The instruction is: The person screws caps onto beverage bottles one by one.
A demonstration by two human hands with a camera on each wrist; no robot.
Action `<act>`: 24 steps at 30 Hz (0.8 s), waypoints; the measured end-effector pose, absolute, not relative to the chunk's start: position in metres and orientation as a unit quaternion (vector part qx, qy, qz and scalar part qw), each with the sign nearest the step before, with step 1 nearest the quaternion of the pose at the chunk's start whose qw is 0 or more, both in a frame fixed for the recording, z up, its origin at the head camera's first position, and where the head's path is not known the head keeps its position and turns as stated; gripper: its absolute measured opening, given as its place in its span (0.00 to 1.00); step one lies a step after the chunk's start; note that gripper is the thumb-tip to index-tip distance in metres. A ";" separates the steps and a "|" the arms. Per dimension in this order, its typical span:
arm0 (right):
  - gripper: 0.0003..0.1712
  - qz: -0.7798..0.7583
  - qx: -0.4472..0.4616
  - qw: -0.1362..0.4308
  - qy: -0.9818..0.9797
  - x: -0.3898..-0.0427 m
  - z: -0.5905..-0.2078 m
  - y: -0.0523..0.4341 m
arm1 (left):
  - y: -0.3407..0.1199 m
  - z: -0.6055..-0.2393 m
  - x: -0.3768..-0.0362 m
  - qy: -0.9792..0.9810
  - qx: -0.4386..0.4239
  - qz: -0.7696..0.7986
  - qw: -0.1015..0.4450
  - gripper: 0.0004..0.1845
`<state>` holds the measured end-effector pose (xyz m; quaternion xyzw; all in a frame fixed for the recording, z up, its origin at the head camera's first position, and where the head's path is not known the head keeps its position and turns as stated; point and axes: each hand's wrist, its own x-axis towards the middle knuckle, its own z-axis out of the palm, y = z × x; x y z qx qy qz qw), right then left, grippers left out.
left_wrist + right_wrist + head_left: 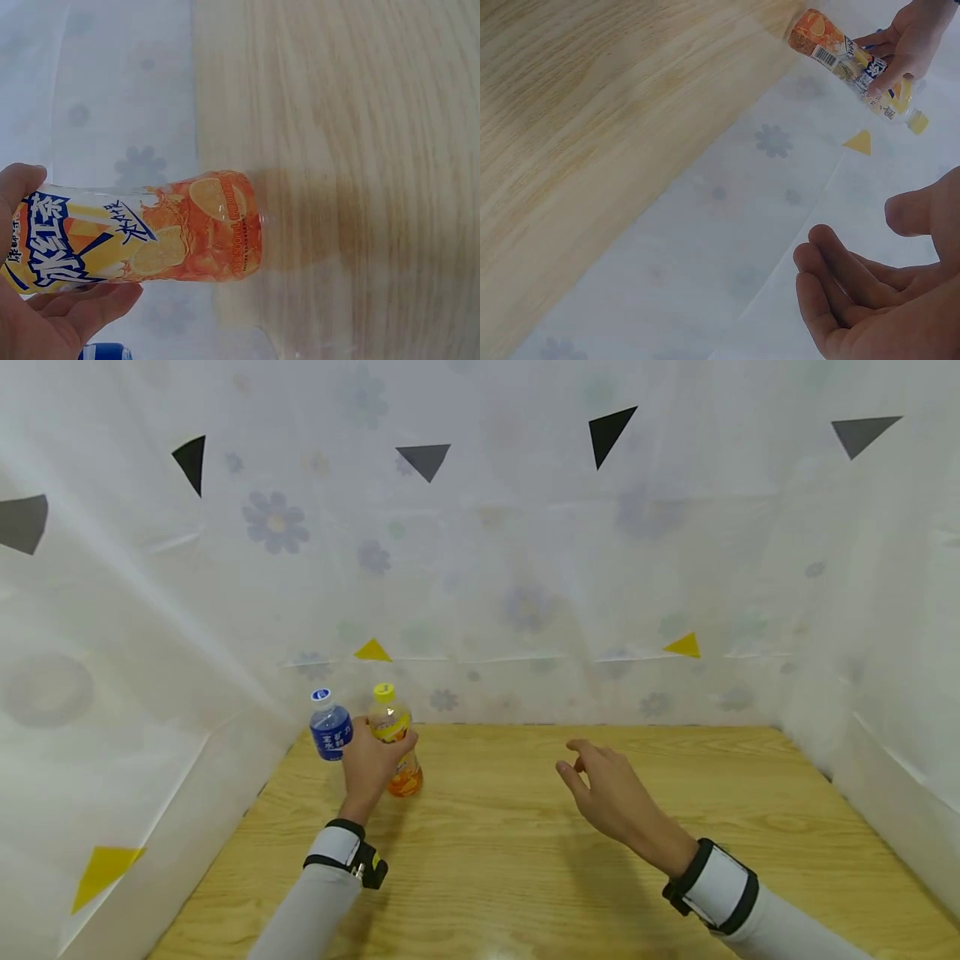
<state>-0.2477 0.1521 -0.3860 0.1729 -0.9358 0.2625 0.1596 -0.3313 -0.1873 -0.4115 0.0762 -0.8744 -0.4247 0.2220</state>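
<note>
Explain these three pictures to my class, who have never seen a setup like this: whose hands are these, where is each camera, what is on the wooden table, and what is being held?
No machine here: a person works with two bare hands, wearing a camera on the head and one on each wrist. The wide picture comes from the head camera, looking down at a wooden table walled in by white flowered sheeting. The left hand grips an orange drink bottle with a yellow cap; a blue-labelled water bottle is just beside it. The left wrist camera shows that orange bottle close up, with the fingers curled round its label. The right hand hovers above the table, open and holding nothing. The right wrist camera shows its loosely curled fingers, with the held bottle in the distance.
</note>
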 end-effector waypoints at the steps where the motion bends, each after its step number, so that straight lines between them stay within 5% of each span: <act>1: 0.25 0.263 0.174 0.159 -0.936 -0.248 -0.386 0.152 | -0.187 -0.412 -0.331 -0.872 0.075 -0.429 0.222 0.40; 16: 0.24 0.256 0.176 0.144 -0.939 -0.248 -0.393 0.156 | -0.185 -0.414 -0.329 -0.870 0.041 -0.432 0.235 0.38; 24: 0.23 0.255 0.180 0.139 -0.940 -0.248 -0.397 0.160 | -0.186 -0.406 -0.329 -0.854 0.037 -0.457 0.246 0.47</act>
